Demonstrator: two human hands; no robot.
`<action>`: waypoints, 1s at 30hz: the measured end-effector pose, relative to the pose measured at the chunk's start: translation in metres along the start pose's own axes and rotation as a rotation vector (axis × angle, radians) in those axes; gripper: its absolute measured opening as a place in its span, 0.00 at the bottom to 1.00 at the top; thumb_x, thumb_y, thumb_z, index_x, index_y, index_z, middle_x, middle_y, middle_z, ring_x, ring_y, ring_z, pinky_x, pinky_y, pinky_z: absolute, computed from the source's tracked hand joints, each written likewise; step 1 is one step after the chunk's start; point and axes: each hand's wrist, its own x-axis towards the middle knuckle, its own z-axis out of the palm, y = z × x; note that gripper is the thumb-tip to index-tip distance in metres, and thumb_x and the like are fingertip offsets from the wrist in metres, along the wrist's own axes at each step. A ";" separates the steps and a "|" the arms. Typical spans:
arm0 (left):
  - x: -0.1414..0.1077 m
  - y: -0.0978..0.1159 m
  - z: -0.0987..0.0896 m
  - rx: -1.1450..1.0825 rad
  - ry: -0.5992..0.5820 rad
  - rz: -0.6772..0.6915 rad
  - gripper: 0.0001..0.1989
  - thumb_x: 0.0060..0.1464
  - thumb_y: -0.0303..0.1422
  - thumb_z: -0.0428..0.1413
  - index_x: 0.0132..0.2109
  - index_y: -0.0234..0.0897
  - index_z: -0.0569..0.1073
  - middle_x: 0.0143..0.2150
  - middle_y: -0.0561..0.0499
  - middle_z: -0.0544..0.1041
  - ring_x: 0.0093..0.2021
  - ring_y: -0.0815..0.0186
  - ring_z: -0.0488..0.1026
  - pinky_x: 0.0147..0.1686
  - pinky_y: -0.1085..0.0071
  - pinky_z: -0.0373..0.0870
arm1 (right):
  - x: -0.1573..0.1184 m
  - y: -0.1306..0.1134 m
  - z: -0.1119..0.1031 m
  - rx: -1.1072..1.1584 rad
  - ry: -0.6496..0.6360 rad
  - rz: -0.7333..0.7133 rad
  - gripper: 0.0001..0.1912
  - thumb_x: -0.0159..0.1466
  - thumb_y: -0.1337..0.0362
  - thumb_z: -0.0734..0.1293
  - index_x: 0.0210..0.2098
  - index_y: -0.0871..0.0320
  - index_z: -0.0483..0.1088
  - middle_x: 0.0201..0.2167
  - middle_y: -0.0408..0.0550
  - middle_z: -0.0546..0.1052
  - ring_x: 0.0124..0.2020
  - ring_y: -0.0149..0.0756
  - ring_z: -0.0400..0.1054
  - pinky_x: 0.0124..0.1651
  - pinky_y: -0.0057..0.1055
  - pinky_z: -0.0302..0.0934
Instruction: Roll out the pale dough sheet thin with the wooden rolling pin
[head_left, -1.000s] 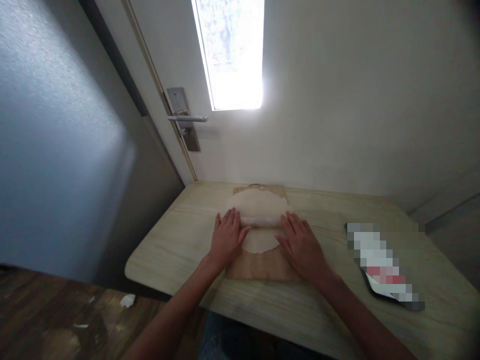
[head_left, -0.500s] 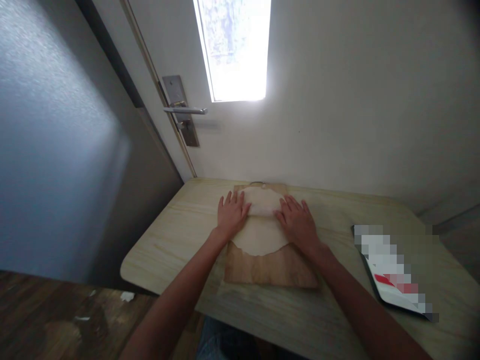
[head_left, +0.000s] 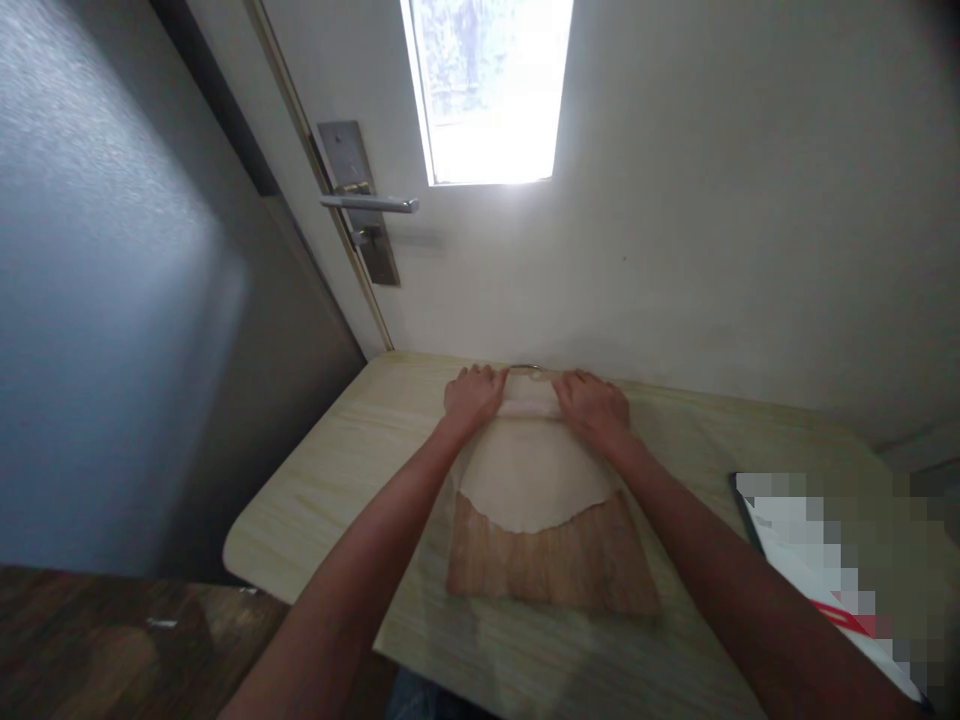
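Note:
A wide, pale sheet of dough (head_left: 536, 470) lies on a wooden cutting board (head_left: 547, 570). Across its far part runs a thicker, roll-like band; whether a rolling pin is inside it I cannot tell. My left hand (head_left: 476, 395) is closed over the left end of this band, fingers bent over its far side. At the right end, my right hand (head_left: 594, 402) grips in the same way, its thumb toward the middle. Between my hands a strip of dough shows. The near edge of the dough is uneven and leaves the board's near part bare.
The board rests on a light wood-grain table (head_left: 322, 480) against a white door with a metal handle (head_left: 371, 203). To the right lies a flat white-and-red item (head_left: 799, 570), partly blurred out. A grey panel (head_left: 97, 330) stands at the left.
Both hands have slid away from me toward the board's far edge, and their spread fingers have curled over the band. More flat dough shows on the near side. The view has shifted slightly.

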 end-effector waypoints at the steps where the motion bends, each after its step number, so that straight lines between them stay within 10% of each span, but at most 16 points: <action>1: 0.004 0.000 0.000 -0.010 -0.019 -0.011 0.33 0.56 0.48 0.25 0.44 0.36 0.69 0.44 0.43 0.72 0.46 0.58 0.67 0.40 0.63 0.64 | 0.004 0.000 0.000 0.007 -0.025 0.020 0.25 0.64 0.56 0.46 0.40 0.61 0.69 0.41 0.54 0.73 0.42 0.39 0.65 0.43 0.34 0.55; 9: 0.012 0.003 -0.002 -0.038 -0.023 -0.073 0.34 0.56 0.47 0.25 0.41 0.34 0.72 0.42 0.41 0.74 0.43 0.56 0.70 0.38 0.62 0.65 | 0.014 -0.003 -0.005 0.028 -0.113 0.087 0.25 0.64 0.55 0.46 0.40 0.60 0.70 0.39 0.54 0.73 0.41 0.39 0.67 0.39 0.31 0.57; 30: -0.055 0.006 -0.003 0.137 0.157 0.092 0.19 0.57 0.34 0.35 0.39 0.33 0.69 0.41 0.44 0.73 0.42 0.59 0.69 0.40 0.62 0.62 | -0.055 -0.007 -0.004 0.031 0.129 -0.037 0.21 0.64 0.60 0.48 0.40 0.61 0.68 0.48 0.55 0.69 0.50 0.41 0.60 0.52 0.41 0.47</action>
